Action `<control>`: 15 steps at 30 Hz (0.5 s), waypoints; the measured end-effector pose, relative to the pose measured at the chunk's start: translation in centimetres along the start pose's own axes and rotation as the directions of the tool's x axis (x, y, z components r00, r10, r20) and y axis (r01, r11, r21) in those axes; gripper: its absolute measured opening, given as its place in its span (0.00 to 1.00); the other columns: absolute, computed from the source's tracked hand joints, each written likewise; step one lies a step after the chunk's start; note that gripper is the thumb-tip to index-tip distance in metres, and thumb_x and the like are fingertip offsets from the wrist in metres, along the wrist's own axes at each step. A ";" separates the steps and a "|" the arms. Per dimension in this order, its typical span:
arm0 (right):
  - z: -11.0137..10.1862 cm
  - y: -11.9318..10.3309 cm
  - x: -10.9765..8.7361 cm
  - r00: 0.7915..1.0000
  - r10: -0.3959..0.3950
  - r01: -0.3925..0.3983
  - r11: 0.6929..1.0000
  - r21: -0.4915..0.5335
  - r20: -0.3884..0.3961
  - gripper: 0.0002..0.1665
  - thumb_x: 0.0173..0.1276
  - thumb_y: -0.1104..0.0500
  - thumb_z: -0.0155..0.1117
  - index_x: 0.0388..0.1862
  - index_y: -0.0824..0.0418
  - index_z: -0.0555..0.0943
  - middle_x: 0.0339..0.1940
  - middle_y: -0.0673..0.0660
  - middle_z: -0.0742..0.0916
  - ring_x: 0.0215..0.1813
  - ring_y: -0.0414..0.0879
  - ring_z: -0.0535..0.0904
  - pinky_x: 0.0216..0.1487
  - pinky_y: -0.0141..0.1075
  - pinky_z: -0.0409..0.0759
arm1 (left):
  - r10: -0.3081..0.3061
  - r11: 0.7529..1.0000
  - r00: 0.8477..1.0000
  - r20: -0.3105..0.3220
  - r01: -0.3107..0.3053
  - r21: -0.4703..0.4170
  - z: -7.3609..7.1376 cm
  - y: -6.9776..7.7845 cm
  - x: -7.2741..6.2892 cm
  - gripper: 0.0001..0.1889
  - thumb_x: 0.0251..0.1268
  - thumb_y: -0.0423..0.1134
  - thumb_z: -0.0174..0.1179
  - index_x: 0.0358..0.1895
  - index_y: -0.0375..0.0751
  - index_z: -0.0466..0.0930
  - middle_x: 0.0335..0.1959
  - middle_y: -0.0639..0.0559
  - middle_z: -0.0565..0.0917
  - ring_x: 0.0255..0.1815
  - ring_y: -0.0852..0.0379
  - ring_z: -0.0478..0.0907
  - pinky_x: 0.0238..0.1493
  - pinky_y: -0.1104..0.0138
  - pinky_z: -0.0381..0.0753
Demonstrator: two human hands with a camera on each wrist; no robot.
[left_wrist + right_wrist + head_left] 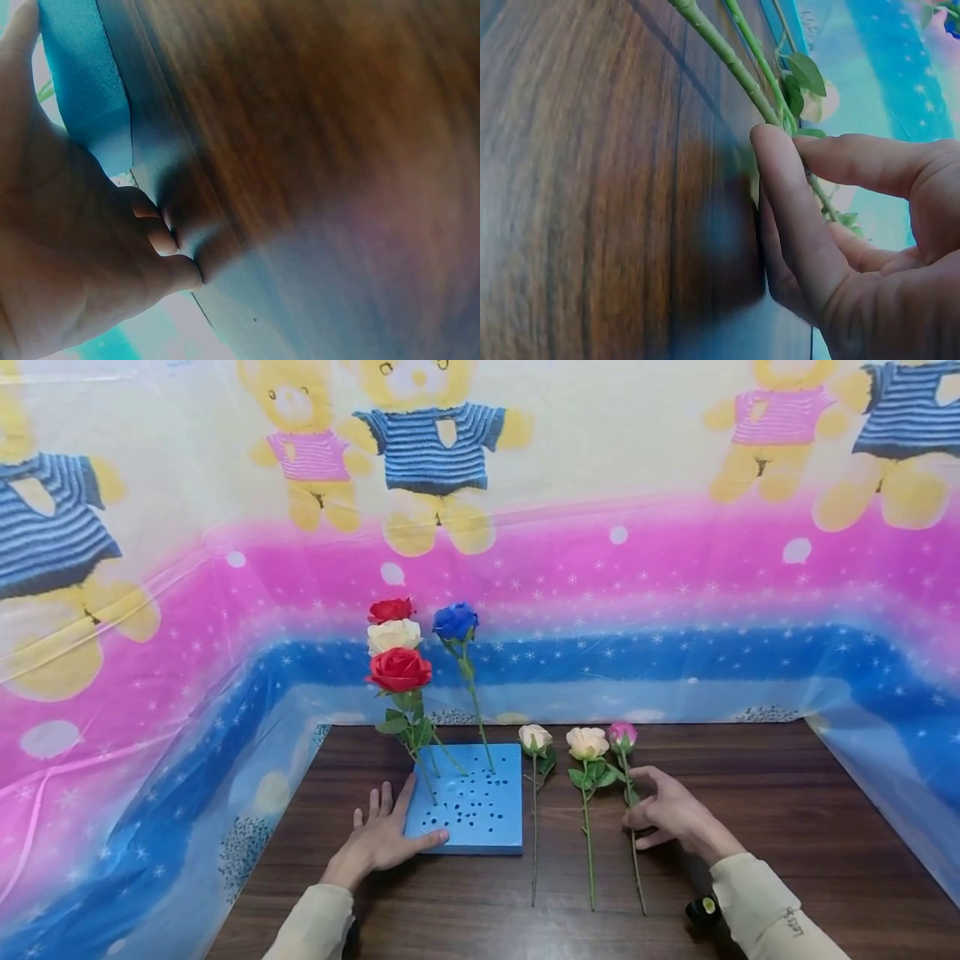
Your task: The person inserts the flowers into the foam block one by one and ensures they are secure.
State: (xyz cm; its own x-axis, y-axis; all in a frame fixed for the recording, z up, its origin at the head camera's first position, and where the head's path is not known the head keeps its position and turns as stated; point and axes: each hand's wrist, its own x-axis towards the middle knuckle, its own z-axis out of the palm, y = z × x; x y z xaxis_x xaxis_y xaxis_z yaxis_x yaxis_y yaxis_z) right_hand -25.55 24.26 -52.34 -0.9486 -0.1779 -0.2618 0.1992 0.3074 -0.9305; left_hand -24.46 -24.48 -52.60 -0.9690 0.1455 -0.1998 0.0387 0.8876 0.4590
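My left hand, fingers spread, rests at the left edge of a blue foam block dotted with small holes, its thumb lying over the near corner. Upright in the block stand two red roses, a white rose between them and a blue rose. On the right, my right hand pinches the stem of a pink rose lying on the table. The right wrist view shows that stem between thumb and fingertips.
A white rose and a cream rose lie between the block and the pink rose, stems toward me. A small black object sits by my right sleeve. A printed bear cloth hangs behind the brown wooden table.
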 end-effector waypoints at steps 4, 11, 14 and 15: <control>-0.5 0.6 0.3 0.999 -0.019 0.017 0.998 0.052 0.032 0.56 0.73 0.75 0.69 0.92 0.64 0.52 0.50 0.73 0.90 0.53 0.62 0.92 0.43 0.55 0.94 | 0.001 1.000 1.000 0.002 -0.001 0.000 0.0 0.0 0.0 0.67 0.67 0.82 0.62 0.95 0.52 0.37 0.91 0.23 0.38 0.91 0.23 0.30 0.82 0.21 0.34; -0.9 0.7 0.6 0.995 -0.073 0.063 0.988 0.138 0.068 0.56 0.76 0.74 0.69 0.93 0.58 0.51 0.52 0.75 0.88 0.53 0.64 0.90 0.44 0.59 0.93 | 0.003 1.000 1.000 -0.002 -0.003 -0.001 0.0 -0.1 -0.1 0.67 0.67 0.82 0.62 0.95 0.51 0.37 0.91 0.23 0.38 0.91 0.23 0.30 0.82 0.21 0.34; -1.2 0.4 0.7 0.989 -0.129 0.116 0.980 0.163 0.071 0.55 0.78 0.73 0.68 0.94 0.55 0.51 0.54 0.78 0.86 0.55 0.67 0.89 0.44 0.62 0.93 | 0.005 1.000 1.000 -0.003 -0.005 0.000 0.0 -0.1 -0.1 0.67 0.67 0.82 0.61 0.95 0.52 0.36 0.91 0.23 0.38 0.91 0.23 0.30 0.82 0.21 0.34; -1.3 0.3 0.7 0.986 -0.149 0.136 0.976 0.168 0.068 0.55 0.79 0.73 0.68 0.94 0.54 0.51 0.54 0.78 0.86 0.55 0.69 0.89 0.44 0.63 0.93 | 0.005 1.000 1.000 -0.002 -0.005 0.001 0.0 -0.1 -0.1 0.67 0.67 0.82 0.61 0.95 0.52 0.36 0.91 0.23 0.38 0.91 0.23 0.30 0.82 0.21 0.34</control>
State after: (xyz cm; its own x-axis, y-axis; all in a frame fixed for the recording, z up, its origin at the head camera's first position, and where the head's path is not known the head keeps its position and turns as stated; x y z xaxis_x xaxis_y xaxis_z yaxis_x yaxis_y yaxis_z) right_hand -26.51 25.46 -52.46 -0.9489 -0.2846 -0.1366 0.1065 0.1188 -0.9872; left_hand -24.40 -24.59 -52.63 -0.9692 0.1492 -0.1957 0.0439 0.8872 0.4593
